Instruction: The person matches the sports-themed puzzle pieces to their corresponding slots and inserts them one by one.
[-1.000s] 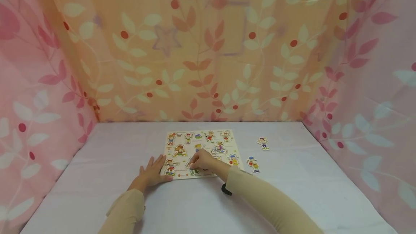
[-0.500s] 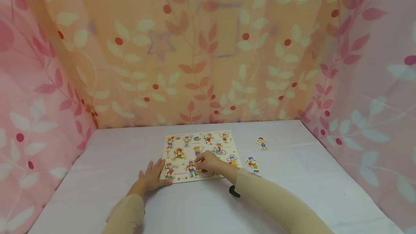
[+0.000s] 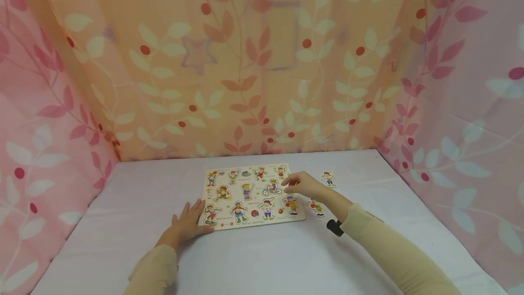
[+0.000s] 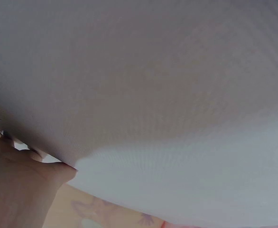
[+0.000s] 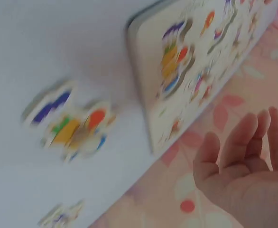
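A flat cream puzzle board [image 3: 229, 202] with several cartoon sports figures lies on the table. My left hand [image 3: 186, 224] rests at its left edge, fingers spread and thumb by the near corner. In the left wrist view, part of that hand [image 4: 20, 183] shows against the white cloth. My right hand [image 3: 307, 185] hovers over the board's right edge, near the cyclist piece [image 3: 272, 189]. The right wrist view shows this hand [image 5: 253, 175] with loosely bent fingers, holding nothing. The roller-skater piece [image 3: 239, 213] sits at the board's lower middle.
Two loose figure pieces lie right of the board: one with a blue cap and red ball [image 3: 316, 208], and a farther one in purple trousers [image 3: 328, 179]. White cloth [image 3: 254, 263] covers the table. Patterned curtains [image 3: 245, 58] stand behind and at both sides.
My right hand has left the roller-skater piece, risen and moved right to the board's right edge. The lower-middle figures are uncovered. My left hand stays at the board's left edge.
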The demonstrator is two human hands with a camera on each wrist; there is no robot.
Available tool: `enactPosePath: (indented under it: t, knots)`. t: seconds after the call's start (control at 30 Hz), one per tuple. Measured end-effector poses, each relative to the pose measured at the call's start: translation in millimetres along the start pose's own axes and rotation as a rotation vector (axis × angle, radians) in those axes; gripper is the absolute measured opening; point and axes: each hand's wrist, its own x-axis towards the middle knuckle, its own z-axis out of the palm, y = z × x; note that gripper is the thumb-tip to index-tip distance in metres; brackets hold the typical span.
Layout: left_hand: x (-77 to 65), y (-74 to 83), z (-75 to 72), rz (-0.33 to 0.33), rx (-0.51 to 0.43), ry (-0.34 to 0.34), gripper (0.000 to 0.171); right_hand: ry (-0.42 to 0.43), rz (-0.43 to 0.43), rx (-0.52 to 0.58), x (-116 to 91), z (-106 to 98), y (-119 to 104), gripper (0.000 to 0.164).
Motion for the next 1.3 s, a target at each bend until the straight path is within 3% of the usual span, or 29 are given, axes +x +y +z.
enactPosePath:
  t: [0.37, 0.57, 0.83, 1.03, 1.17, 1.3]
  knots:
    - [0.7, 0.8, -1.1, -0.01, 0.008, -0.009, 0.107, 0.052, 0.088, -0.047, -11.1, -54.5, 45.1, 0.029]
    - [-2.5, 3.8, -3.3, 0.009, 0.0, -0.002, 0.105, 0.155, 0.218, 0.073, -9.9, -73.1, 69.6, 0.038]
    - [-1.8, 3.1, -2.7, -0.003, -0.011, -0.003, 0.105, 0.277, 0.353, 0.166, 0.5, -84.0, 108.3, 0.046]
    - [-1.3, 2.5, -2.2, -0.006, -0.016, -0.001, 0.105, 0.253, 0.456, 0.162, 11.9, -88.0, 135.9, 0.053]
    - [-0.3, 1.9, -1.2, -0.007, -0.013, -0.001, 0.105, 0.241, 0.47, 0.121, 15.5, -86.9, 144.2, 0.047]
    - [0.4, 1.4, -0.9, -0.009, -0.005, 0.0, 0.105, 0.258, 0.443, 0.074, 19.2, -85.0, 143.5, 0.031]
